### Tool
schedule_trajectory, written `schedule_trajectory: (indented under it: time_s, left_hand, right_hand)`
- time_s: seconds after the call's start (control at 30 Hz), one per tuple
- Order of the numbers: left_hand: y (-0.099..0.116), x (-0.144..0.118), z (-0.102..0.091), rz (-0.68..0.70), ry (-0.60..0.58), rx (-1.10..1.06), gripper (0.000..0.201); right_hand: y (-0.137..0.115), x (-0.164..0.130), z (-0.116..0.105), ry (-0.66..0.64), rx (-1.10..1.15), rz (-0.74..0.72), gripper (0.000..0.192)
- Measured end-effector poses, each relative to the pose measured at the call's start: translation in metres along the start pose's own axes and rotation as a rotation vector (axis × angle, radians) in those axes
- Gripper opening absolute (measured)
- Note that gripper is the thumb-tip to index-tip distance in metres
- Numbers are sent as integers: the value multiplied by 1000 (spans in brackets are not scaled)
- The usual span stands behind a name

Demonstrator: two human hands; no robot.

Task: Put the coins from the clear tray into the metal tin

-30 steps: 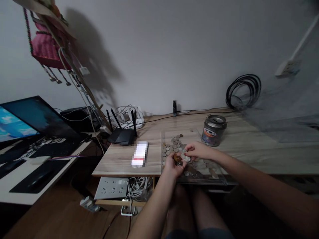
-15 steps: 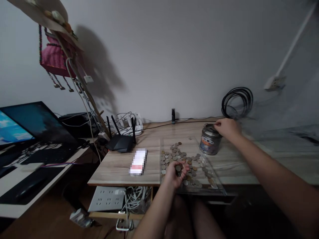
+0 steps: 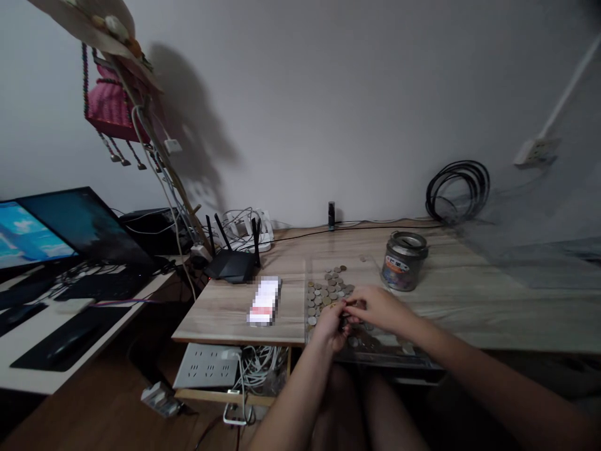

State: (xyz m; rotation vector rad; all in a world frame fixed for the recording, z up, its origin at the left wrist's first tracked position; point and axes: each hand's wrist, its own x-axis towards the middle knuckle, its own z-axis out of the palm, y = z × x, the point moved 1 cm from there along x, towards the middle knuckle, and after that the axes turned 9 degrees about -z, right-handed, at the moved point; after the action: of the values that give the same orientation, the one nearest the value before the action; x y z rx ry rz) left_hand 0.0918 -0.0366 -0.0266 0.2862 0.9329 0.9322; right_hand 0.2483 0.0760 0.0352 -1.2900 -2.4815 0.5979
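Both hands (image 3: 357, 316) together over coins (image 3: 328, 288), possibly pinching one.

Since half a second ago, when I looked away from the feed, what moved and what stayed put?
The right hand left the top of the jar and came back down to the left hand over the coins on the clear tray; its fingertips now meet the left hand's. The left hand remains cupped, apparently holding coins. Jar, tray, router and table stayed put.

dim room, soft blur; edges warped
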Motion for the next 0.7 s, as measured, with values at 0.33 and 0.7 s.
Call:
schedule_trajectory:
  time_s: [0.33, 0.7]
  left_hand:
    - [2, 1, -4, -130, -58, -10, 14]
    - [-4, -3, 1, 107, -197, 288, 21]
  right_hand:
    - [25, -38, -41, 545, -232, 327, 44]
    - [43, -28, -59, 475, -259, 503, 34]
